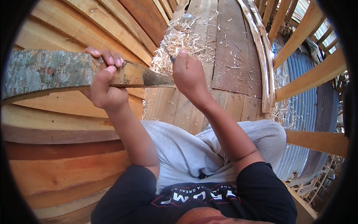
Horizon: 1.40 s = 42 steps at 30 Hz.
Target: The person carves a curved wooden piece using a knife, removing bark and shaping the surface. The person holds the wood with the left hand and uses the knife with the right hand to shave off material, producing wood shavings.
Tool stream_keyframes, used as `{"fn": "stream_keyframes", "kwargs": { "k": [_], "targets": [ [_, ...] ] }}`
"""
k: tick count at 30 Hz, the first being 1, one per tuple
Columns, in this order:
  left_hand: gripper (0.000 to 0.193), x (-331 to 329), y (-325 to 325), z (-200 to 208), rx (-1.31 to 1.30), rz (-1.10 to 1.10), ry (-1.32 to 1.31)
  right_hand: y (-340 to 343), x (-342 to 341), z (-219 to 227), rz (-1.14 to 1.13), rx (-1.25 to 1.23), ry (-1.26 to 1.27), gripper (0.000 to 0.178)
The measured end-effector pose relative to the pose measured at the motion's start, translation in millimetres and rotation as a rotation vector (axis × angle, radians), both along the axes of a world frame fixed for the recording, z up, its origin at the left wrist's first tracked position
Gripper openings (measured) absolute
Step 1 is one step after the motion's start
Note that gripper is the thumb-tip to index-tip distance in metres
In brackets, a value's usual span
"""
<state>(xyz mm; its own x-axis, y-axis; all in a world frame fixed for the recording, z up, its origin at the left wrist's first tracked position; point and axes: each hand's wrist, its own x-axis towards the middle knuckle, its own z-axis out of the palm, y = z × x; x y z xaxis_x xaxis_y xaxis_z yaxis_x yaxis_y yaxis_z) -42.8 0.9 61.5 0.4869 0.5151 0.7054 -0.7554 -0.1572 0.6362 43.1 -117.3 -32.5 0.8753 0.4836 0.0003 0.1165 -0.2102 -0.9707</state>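
Note:
A long, curved piece of wood with grey-green bark reaches in from the left and narrows to a dark, bare point. My left hand is closed around it near the narrow end, thumb on top and fingertips over the far edge. Beside that tip, my right hand makes a fist with the thumb up. From the fist pokes the dark end of a small tool; its other parts are hidden, so its kind cannot be told.
Curled wood shavings are heaped on the plank floor ahead, beside a small clear cup. A wall of overlapping boards rises at left. Long pale strips, a wooden railing and corrugated metal lie right. My legs are folded below.

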Motion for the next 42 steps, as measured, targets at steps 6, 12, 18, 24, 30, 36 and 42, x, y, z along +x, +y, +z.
{"fn": "stream_keyframes", "kwargs": {
  "k": [6, 12, 18, 24, 30, 36, 42],
  "targets": [
    [0.039, 5.3, -10.3, 2.2, 0.033, 0.022, 0.069, 33.4, -5.9, -87.7, -0.054, -0.186, -0.135, 0.057],
    [0.040, -0.7, 2.2, 6.2, 0.037, 0.016, 0.104, 33.4, 0.8, -81.9, -0.049, -0.264, -0.312, 0.056],
    [0.040, -10.2, 15.7, 8.0, 0.068, -0.084, 0.112, 20.4, 30.0, -106.4, -0.033, -0.495, -0.382, 0.057],
    [0.040, -9.8, 13.1, 8.2, 0.081, -0.081, 0.118, 18.1, 56.6, -98.3, 0.085, -0.369, -0.050, 0.058],
    [0.041, -7.4, 11.4, 6.7, 0.100, -0.087, 0.109, 21.5, 38.8, -79.1, 0.299, -0.014, 0.133, 0.041],
    [0.041, -3.6, 4.9, 6.5, 0.100, -0.101, 0.106, 39.4, 23.2, -103.7, 0.195, -0.009, 0.232, 0.049],
    [0.041, -5.5, 9.3, 5.0, 0.122, -0.091, 0.097, 37.8, 8.6, -77.4, 0.235, -0.070, 0.237, 0.058]
  ]
}}
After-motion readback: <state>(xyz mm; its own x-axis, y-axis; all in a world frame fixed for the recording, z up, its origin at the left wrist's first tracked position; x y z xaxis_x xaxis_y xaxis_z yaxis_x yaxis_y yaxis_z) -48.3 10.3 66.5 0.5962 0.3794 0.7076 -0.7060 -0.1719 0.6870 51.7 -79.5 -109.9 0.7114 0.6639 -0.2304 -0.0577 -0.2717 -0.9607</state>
